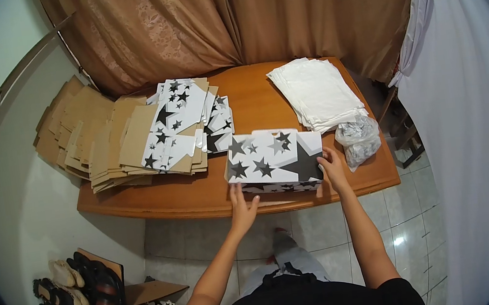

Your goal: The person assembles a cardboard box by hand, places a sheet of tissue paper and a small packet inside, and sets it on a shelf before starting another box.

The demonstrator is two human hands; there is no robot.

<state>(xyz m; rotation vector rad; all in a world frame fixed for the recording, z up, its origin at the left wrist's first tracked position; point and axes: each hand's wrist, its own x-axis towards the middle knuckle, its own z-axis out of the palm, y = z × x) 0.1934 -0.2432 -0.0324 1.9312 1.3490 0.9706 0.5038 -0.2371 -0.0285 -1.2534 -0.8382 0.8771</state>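
A cardboard box [273, 156] printed with black and grey stars on white stands closed near the table's front edge. My left hand [244, 209] is at its front left corner, fingertips against the side and thumb apart below the front face. Around the right end of the box curls my right hand [334, 169], with fingers on the edge. The two hands hold the box between them. Its underside and back are hidden.
Flat brown cardboard blanks [104, 140] and star-printed blanks [175, 121] are piled at the left. White sheets [318, 93] and a clear plastic bag [359, 140] lie at the right of the wooden table [253, 99]. Shoes [78, 298] stand on the floor, lower left.
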